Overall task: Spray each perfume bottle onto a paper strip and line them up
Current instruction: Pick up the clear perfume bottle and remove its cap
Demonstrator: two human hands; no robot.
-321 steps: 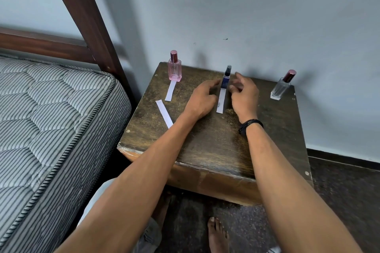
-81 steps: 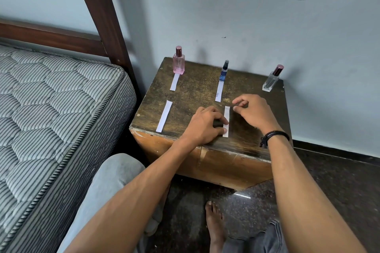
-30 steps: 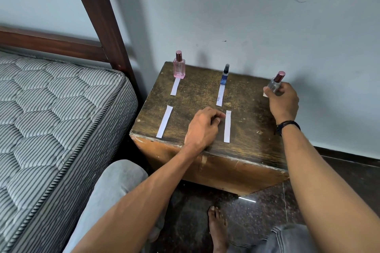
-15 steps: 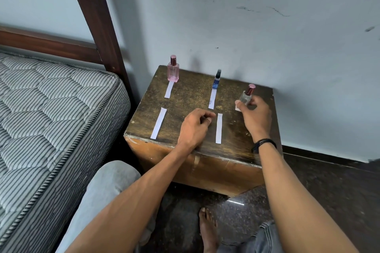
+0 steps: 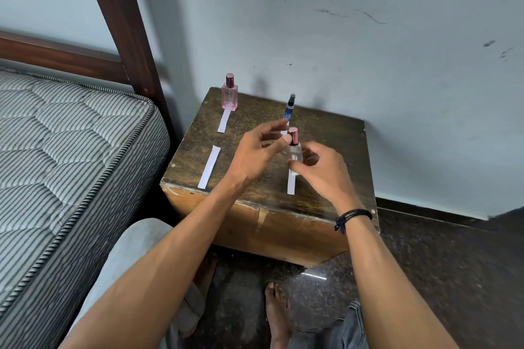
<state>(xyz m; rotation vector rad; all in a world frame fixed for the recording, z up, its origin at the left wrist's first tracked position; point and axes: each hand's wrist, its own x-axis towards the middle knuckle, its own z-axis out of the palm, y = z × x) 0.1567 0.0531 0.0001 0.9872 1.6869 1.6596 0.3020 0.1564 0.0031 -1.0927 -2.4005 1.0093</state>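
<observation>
Clear bottle (image 5: 295, 153) in grip: smooth glossy glass; cap (image 5: 293, 135) shiny pink metallic finish. Strip (image 5: 291, 186) under grip: matt white paper. Table (image 5: 334, 139) beneath: worn, scuffed, dull wood. Mattress (image 5: 71, 136) left of grip: striped quilted cloth. Floor (image 5: 425, 278) nearer than grip: dark, polished, stone-like.

The right hand (image 5: 323, 170) covers the base of the clear bottle (image 5: 295, 150) and the far end of the near paper strip (image 5: 291, 185). The left hand (image 5: 255, 156) hides most of the far paper strip (image 5: 284, 132). The label on the blue bottle (image 5: 289, 108) is too small to read. The mattress (image 5: 56, 150) runs off the left edge.
</observation>
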